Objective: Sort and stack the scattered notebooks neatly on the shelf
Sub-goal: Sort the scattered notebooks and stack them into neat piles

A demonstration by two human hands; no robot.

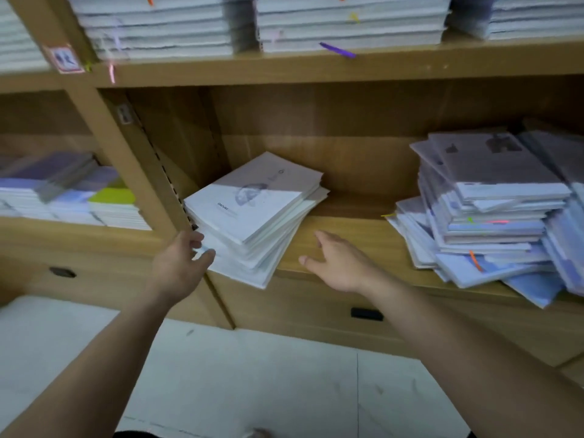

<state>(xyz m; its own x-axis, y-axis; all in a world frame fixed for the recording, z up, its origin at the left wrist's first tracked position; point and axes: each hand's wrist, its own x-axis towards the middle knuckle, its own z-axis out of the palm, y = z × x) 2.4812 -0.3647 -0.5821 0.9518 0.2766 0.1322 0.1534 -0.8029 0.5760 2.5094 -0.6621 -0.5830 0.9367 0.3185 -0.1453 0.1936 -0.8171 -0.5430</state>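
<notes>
My left hand point(180, 263) meets the corner of a skewed stack of white paper notebooks point(252, 216) on the tan wooden shelf point(347, 238); blur hides its grip, so I cannot tell. My right hand point(338, 267) hovers beside it, grip spread.

Small dark printed word on the cover of the top white notebook point(252, 203) — too blurred to read surely, red-bordered sticker point(64, 59) on the shelf upright point(104, 121) — a figure pictogram, no legible lettering

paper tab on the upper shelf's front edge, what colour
The paper tab is purple; head view.
</notes>
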